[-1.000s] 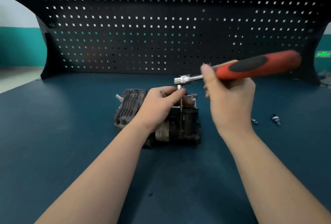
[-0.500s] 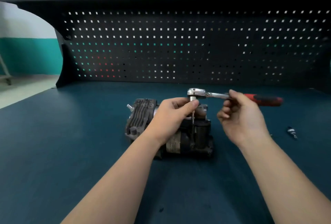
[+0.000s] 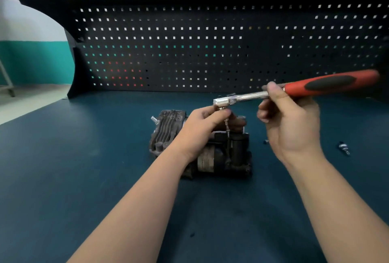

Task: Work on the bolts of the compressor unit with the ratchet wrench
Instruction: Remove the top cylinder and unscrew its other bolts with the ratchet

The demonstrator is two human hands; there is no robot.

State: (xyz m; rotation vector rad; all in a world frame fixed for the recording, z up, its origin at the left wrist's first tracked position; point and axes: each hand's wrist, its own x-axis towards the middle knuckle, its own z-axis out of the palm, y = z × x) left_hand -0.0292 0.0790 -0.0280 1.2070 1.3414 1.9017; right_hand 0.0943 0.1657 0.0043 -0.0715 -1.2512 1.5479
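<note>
Ratcheting a bolt on top of the compressor (image 3: 202, 145), which sits mid-bench (image 3: 84, 178): left hand (image 3: 202, 128) pinches the socket under the wrench (image 3: 294, 92) head, steadying it on a thin bit that runs down to the unit; right hand (image 3: 292, 119) grips the shaft where the red handle starts, fingers curled round it. Judged mid-stroke; next swing needs the socket kept square on the bolt, whose seating is hidden. Two loose small parts (image 3: 344, 148) lie to the right.
</note>
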